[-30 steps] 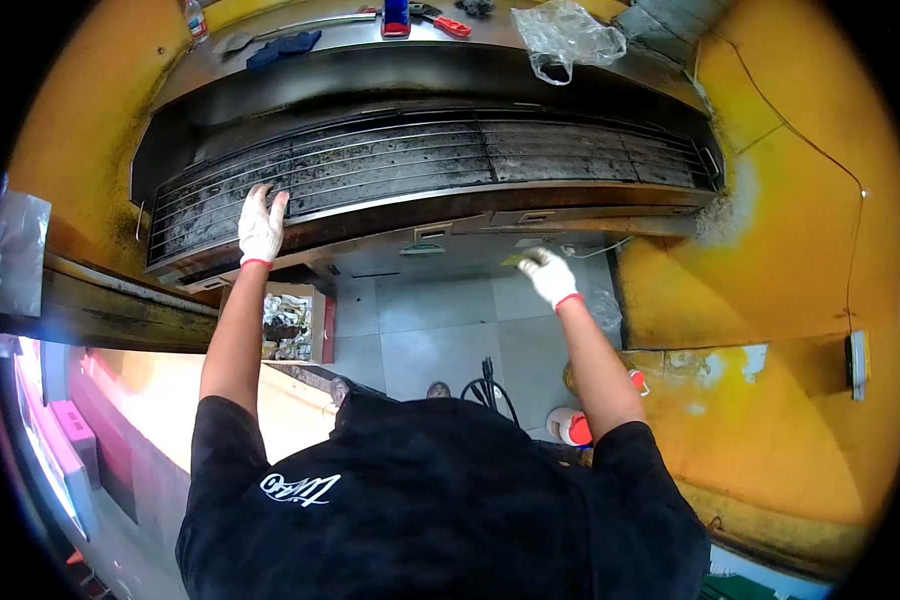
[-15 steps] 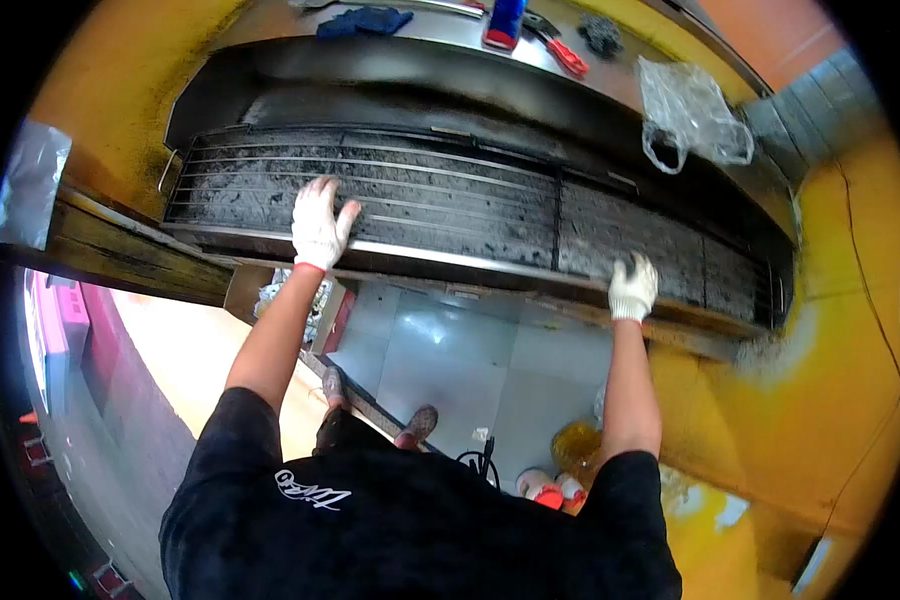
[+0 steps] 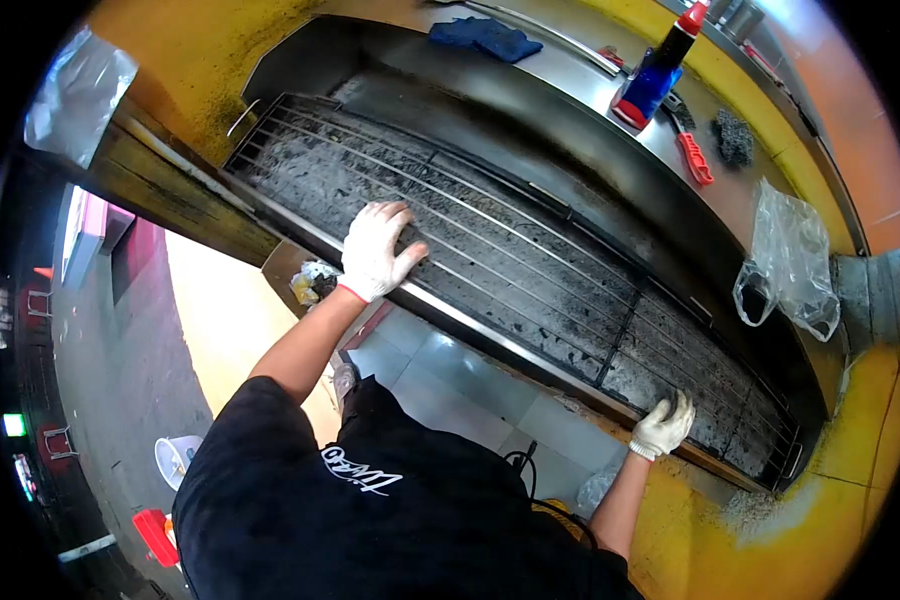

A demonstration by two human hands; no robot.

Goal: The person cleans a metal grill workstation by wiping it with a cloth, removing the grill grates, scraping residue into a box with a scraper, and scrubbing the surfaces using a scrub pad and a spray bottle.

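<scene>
A long charcoal grill [image 3: 485, 330] stretches before me, with a wire grate [image 3: 450, 262] lying over a bed of grey ash. My left hand [image 3: 373, 250], in a white glove with a red cuff, rests on the front rim left of the middle. Its fingers are stretched over the grate bars and its thumb stands apart. Toward the right end, my right hand [image 3: 662, 428] is at the front rim in a white glove with dark stains. Its fingers point up over the grate, with the thumb apart; nothing shows in either hand.
Behind the grill, a steel ledge holds a blue cloth [image 3: 485, 38], a blue spray bottle [image 3: 660, 70], a red-handled brush [image 3: 694, 158] and a steel scouring pad [image 3: 734, 138]. A clear plastic bag [image 3: 790, 255] hangs at the right. Below the left rim stands a cardboard box [image 3: 288, 268].
My view has turned, so the grill now slants down to the right. Both hands stay near the front rim, and the grate keeps its place in the grill.
</scene>
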